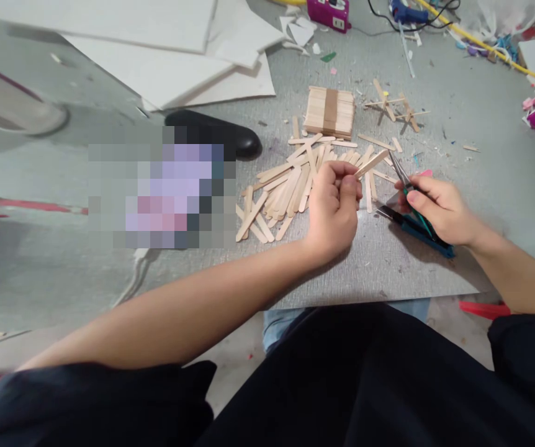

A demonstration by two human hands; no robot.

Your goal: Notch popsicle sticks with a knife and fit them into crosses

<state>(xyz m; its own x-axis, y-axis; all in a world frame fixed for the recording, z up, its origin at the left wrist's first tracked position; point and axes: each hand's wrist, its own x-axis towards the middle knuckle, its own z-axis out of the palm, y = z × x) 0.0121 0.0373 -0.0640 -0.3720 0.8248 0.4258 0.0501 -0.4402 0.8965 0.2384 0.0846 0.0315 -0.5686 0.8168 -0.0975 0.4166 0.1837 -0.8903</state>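
Between thumb and fingers, my left hand (335,208) pinches a wooden craft stick (372,162) that slants up to the right. My right hand (442,205) is closed around needle-nose pliers (404,177) with dark green-edged handles. The pliers' tips are close to the stick's far end; I cannot tell whether they touch it. Loose craft sticks (290,186) lie heaped beyond and left of my left hand. Under my right hand rests a blue utility knife (423,234) with its dark blade end pointing left.
A banded bundle of craft sticks (313,112) lies behind the heap, with small crossed-stick pieces (391,102) to its right. White boards (156,68) fill the back left. A blurred-out phone (179,186) and black case (242,144) are at left. A blue glue gun (407,11) lies far back.
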